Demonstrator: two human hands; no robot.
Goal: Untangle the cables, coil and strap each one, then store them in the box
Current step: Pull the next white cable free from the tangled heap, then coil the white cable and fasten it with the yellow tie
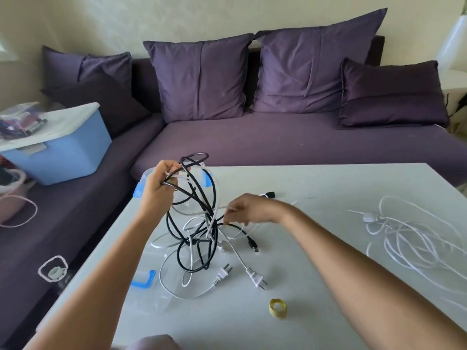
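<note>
Holding the tangle [194,223] of black and white cables up with my left hand [161,183], fingers curled round several loops at its top; its lower loops rest on the desk [328,311]; my right hand [242,208] pinches one white strand at the tangle's right side between thumb and fingertips; two white two-pin plugs [222,272] lie on the desk in front of the tangle, near each other; one black flat connector [254,246] lies just right of it; one separate white cable [417,238] lies in loose spread loops on the desk's right part, well apart from the tangle; one yellow strap [278,308], curled into a ring, lies alone toward the front, near the plugs; the clear box [138,190] sits at the desk's left side, behind and partly under the tangle, with three blue clasps showing; beyond the desk, one blue bin [58,152] with a white lid stands on the purple sofa [278,140].
</note>
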